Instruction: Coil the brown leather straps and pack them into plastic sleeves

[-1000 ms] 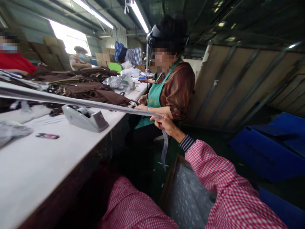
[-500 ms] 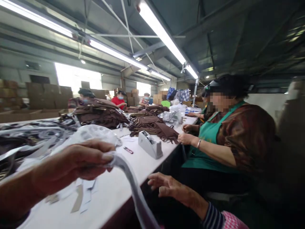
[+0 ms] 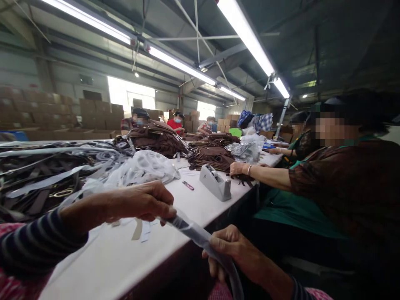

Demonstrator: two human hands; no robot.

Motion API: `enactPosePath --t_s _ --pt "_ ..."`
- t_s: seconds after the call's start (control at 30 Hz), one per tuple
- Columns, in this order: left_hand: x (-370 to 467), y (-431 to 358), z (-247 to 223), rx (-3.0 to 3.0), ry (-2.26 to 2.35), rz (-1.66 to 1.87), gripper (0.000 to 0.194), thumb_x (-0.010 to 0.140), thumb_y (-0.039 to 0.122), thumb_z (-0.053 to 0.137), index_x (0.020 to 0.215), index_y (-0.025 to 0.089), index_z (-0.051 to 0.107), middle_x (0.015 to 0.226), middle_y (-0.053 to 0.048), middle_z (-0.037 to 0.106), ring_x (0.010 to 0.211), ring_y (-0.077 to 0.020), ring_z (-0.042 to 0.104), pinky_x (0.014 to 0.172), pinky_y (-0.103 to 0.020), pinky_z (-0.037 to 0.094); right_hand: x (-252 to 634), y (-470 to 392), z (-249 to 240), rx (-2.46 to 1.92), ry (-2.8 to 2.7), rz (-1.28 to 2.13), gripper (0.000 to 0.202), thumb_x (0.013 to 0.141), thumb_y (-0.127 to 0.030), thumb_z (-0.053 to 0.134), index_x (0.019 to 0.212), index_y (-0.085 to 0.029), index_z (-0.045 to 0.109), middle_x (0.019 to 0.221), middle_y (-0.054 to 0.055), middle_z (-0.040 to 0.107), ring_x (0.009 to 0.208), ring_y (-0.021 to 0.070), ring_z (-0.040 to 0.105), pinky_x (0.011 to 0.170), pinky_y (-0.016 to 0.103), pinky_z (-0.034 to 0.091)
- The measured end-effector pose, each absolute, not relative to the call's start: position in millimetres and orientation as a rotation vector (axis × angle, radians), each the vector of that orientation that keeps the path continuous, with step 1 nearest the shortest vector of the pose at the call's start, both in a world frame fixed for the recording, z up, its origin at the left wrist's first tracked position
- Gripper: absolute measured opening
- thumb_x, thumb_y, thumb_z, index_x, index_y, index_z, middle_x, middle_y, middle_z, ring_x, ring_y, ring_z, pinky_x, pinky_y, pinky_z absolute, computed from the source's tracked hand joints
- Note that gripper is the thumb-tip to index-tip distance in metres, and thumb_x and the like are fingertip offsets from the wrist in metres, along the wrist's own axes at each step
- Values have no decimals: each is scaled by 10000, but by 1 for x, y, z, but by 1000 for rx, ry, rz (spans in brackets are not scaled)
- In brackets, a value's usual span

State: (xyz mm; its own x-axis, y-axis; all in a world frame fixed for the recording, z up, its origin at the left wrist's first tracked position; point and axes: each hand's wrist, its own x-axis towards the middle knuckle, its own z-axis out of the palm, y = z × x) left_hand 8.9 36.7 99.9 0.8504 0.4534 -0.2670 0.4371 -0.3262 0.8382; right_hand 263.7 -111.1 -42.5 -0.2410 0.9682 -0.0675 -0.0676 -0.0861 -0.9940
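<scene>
A long dark strap in a clear plastic sleeve point(image 3: 190, 230) stretches between my two hands above the table's front edge. My left hand point(image 3: 137, 204) pinches its upper end between thumb and fingers. Lower and to the right, my right hand point(image 3: 233, 250) is closed round the strap, thumb on top, and the rest of it hangs down out of view. Behind my left hand lies a heap of clear plastic film point(image 3: 145, 166). Past the strap, a pair of thread snips point(image 3: 188, 185) and a grey tape dispenser point(image 3: 215, 183) rest on the white table point(image 3: 175, 198).
Dark straps in plastic point(image 3: 62, 166) are heaped at the left. Stacks of brown fabric pieces point(image 3: 156, 139) stand farther back. At the right a co-worker in a green apron point(image 3: 290, 216) reaches over the brown fabric. Paper strips point(image 3: 142, 231) lie near my left hand.
My right hand has gone from open beside the strap to closed on it. The strap's near part is now drawn straighter. The view has turned left, and the co-worker's arm reaches farther forward.
</scene>
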Motion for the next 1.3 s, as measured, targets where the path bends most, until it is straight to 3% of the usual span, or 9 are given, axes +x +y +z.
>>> enactPosePath --t_s 0.17,0.3,0.57,0.7,0.83,0.9,1.0,1.2,1.3 --pt "23 33 90 2168 650 28 390 757 515 707 608 163 629 494 41 383 472 -98 290 438 -248 167 242 -91 -22 -1093 -1286 1374 516 855 -597 699 789 -85 712 678 91 719 438 98 585 406 170 378" --pt "31 30 76 2253 715 135 356 779 479 658 624 159 633 509 31 424 503 -116 356 458 -252 213 232 -77 -10 -1107 -1300 1243 509 849 -592 699 695 -109 658 607 55 676 404 61 485 406 176 298" --pt "33 36 40 1886 630 196 446 773 597 699 752 156 641 496 51 469 443 -92 339 437 -230 225 258 -66 -1 -1185 -1426 1063 507 851 -574 703 617 -157 533 497 -71 369 450 50 255 435 233 143" --pt "11 46 39 1809 653 169 437 781 578 729 789 144 676 517 28 544 429 -93 381 428 -224 254 288 -75 13 -1258 -1486 990 473 840 -552 716 635 -151 571 518 -64 382 462 57 266 442 243 150" --pt "0 46 39 1887 577 91 366 824 510 735 809 145 734 748 -49 723 686 -168 625 614 -234 427 299 -80 22 -1296 -1592 981 447 849 -537 708 668 -139 615 527 -53 414 475 62 291 452 242 157" --pt "5 41 39 1844 482 61 342 820 473 759 966 165 752 924 -69 765 861 -209 676 753 -250 468 298 -78 23 -1285 -1627 962 437 868 -520 696 675 -135 626 530 -53 413 479 61 286 458 243 161" --pt "21 33 35 1651 392 63 455 878 527 686 1182 189 665 1016 -114 771 777 -220 710 737 -304 511 300 -72 26 -1278 -1669 952 420 886 -500 684 691 -130 640 543 -53 416 486 62 284 465 246 164" --pt "49 32 12 1573 403 83 388 823 498 749 898 121 694 744 -95 733 526 -135 586 540 -246 435 314 -65 27 -1330 -1707 958 435 865 -513 699 678 -124 647 543 -48 416 495 65 288 469 248 150" --pt "49 36 3 1590 422 116 421 815 530 749 850 115 690 656 -55 691 453 -75 421 461 -217 286 318 -64 24 -1350 -1699 984 442 856 -526 705 689 -121 650 540 -50 419 489 62 287 468 247 149"
